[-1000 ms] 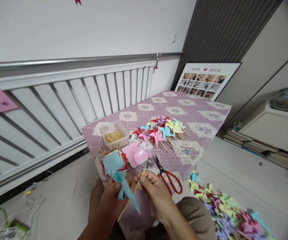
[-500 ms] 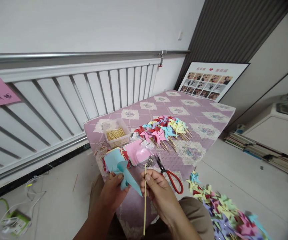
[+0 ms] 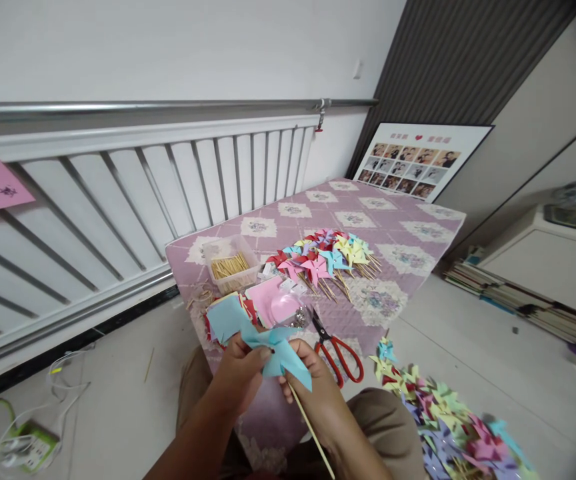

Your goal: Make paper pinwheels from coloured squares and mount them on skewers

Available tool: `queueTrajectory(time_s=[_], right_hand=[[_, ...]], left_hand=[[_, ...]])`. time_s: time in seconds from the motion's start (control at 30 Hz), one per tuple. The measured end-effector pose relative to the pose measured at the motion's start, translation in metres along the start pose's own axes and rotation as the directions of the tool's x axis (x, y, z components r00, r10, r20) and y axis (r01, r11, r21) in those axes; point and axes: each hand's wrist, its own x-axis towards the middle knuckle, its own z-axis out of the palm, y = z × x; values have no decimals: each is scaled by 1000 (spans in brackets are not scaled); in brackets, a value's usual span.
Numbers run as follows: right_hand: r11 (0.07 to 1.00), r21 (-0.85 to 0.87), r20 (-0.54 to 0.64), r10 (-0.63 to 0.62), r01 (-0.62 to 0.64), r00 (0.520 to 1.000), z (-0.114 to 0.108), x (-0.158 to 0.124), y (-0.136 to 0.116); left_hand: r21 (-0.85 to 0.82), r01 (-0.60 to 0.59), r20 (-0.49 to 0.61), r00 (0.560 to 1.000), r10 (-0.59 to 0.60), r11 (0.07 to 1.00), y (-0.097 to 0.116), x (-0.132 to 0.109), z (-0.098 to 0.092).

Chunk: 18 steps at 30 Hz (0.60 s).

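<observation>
A light blue paper pinwheel (image 3: 288,355) is pinched in my left hand (image 3: 235,377), the thumb near its centre. My right hand (image 3: 318,390) holds a thin wooden stick (image 3: 311,427) just behind the pinwheel, its lower end slanting down to the right. The stick's upper end is hidden by the paper, so I cannot tell whether the two are joined. Beyond my hands lie blue paper sheets (image 3: 225,317), pink paper (image 3: 263,297) and small metal pins (image 3: 298,319). Red-handled scissors (image 3: 341,357) rest open to the right.
A clear plastic box (image 3: 235,283) holds several sticks. Finished pinwheels (image 3: 328,257) are heaped on the flowered tablecloth (image 3: 398,227), and more pinwheels (image 3: 453,417) lie low at the right. A white radiator (image 3: 143,193) borders the table; a power strip (image 3: 38,447) is on the floor.
The pinwheel has moved right and turned its face towards me. My right hand has brought the stick behind it, and the stick has tilted from upright to slanting.
</observation>
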Motion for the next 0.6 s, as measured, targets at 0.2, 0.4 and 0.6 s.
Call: queueTrajectory(time_s=[0.2,0.4,0.6], right_hand=[[988,153,43,29,-35,999,-7,-9,-3],[965,256,119,33,-63,992,-20,-22,-8],[979,-59,-63,-199,195,978,-33,-23,-8]], left_hand=[[-30,1,-16,1000,-1,1000,6,11,17],[-103,-107,-265,961,76,989,2,27,15],[-135,-112,-369,928,54,984,-10,28,5]])
